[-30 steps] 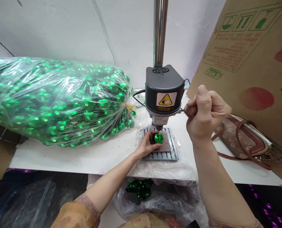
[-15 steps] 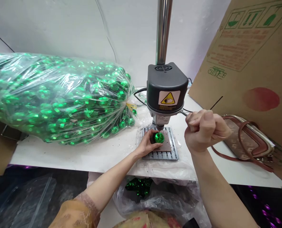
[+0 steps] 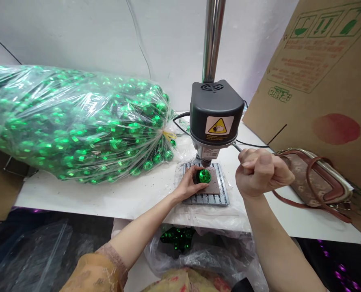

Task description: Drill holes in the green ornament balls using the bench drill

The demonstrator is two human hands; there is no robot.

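- Cupping a shiny green ball (image 3: 204,176) under a small drill press (image 3: 215,113), the left hand (image 3: 186,187) comes in from about 7 o'clock. Its fingers (image 3: 195,186) curl snugly round the ball's lower side, holding it in place.
- Clenched in a tight fist at about 3 o'clock of the ball, the right hand (image 3: 264,172) has its fingers (image 3: 250,158) closed on a thin metal lever (image 3: 237,147) that sticks out from the side of the drill press.
- The ball sits on a brown pad (image 3: 213,188) atop a slotted metal plate (image 3: 206,199), directly below the drill bit (image 3: 204,162). The bit's tip is at or just above the ball's top; the picture cannot settle whether they touch.
- The ball looks light, hollow and thin-walled, so it is probably fragile, and its glossy skin may slip. It seems best held gently by the sides, with the top left open beneath the bit.
- A big clear plastic bag (image 3: 76,121) packed with matching green balls lies on the white worktop (image 3: 76,200) at 9 o'clock. A smaller plastic bag (image 3: 198,253) with more green balls sits at 6 o'clock below the worktop's edge, and a brown handbag (image 3: 317,182) lies at 3 o'clock against a cardboard sheet (image 3: 320,81).
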